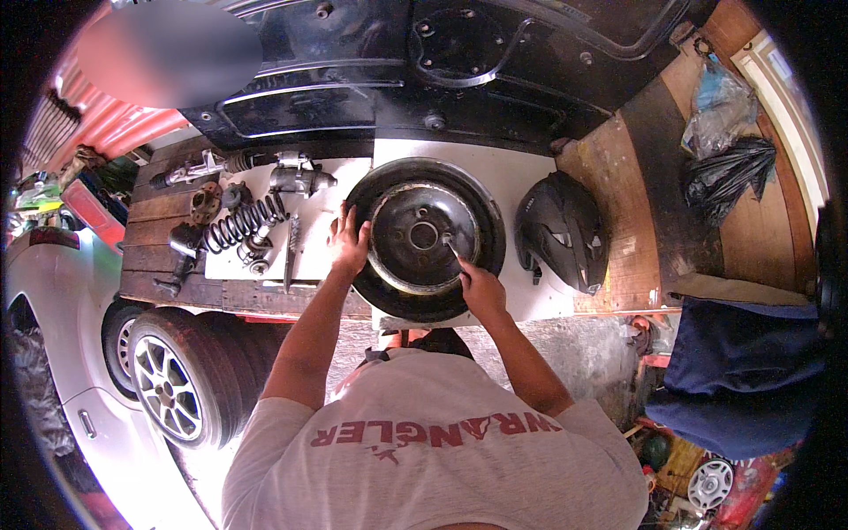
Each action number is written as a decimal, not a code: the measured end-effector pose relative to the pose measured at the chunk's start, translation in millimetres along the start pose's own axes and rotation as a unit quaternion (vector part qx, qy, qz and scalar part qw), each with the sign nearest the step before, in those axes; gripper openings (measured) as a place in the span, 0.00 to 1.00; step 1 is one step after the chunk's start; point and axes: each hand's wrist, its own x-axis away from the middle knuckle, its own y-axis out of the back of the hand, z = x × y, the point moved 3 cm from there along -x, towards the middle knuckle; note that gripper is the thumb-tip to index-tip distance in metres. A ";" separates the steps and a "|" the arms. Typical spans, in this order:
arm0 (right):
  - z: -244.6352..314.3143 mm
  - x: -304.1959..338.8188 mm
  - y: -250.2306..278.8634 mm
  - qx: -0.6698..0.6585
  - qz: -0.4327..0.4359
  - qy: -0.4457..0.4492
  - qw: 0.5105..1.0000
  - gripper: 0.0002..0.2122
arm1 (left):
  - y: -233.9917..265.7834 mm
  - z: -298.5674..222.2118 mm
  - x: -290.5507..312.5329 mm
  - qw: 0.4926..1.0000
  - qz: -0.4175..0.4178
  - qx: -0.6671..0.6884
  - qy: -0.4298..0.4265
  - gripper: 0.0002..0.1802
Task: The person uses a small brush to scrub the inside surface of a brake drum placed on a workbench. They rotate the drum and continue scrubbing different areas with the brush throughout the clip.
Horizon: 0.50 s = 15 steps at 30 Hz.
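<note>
A black steel wheel rim [402,299] lies flat on a white board in front of me, with a round centre hole and smaller holes around it. On its left edge rests my left hand [351,243], fingers spread and touching the metal. My right hand [481,290] is closed around a slim metal tool [454,250], its handle hidden in the fist. The tool's tip meets the rim just right of the centre hole; its exact kind is too small to tell.
A black helmet [563,234] stands right of the rim. Leftward lie a coil spring [246,223], a starter motor [302,177], a rod [291,252] and a cordless drill [184,252]. Tyred wheels [168,389] stand below the bench's left end. Dark blue cloth [738,371] hangs at right.
</note>
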 end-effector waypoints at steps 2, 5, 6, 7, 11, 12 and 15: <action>-7.4 9.5 -2.0 -0.008 -0.011 0.023 1.000 0.16 | -0.6 0.3 0.4 1.000 0.001 -0.012 0.002 0.34; -2.6 15.4 -2.3 0.019 -0.027 0.055 0.998 0.17 | -1.6 0.1 0.5 1.000 0.006 -0.024 0.008 0.34; -3.0 11.5 -4.6 0.022 -0.038 0.057 0.997 0.18 | 0.0 -2.2 0.7 1.000 0.009 -0.023 0.010 0.34; -4.1 3.1 -8.9 0.025 -0.049 0.059 0.997 0.18 | 0.5 -4.2 0.5 1.000 0.012 -0.022 0.011 0.34; 2.9 -33.8 1.4 0.021 -0.084 0.059 0.995 0.18 | 0.0 -3.9 1.8 1.000 0.007 -0.027 0.009 0.33; 5.0 -39.6 3.0 0.038 -0.066 0.055 0.996 0.18 | 0.3 -4.7 1.3 1.000 0.008 -0.027 0.008 0.33; 13.1 -43.3 4.5 0.065 -0.023 0.052 0.996 0.19 | -2.2 1.3 0.4 1.000 0.001 -0.005 0.007 0.34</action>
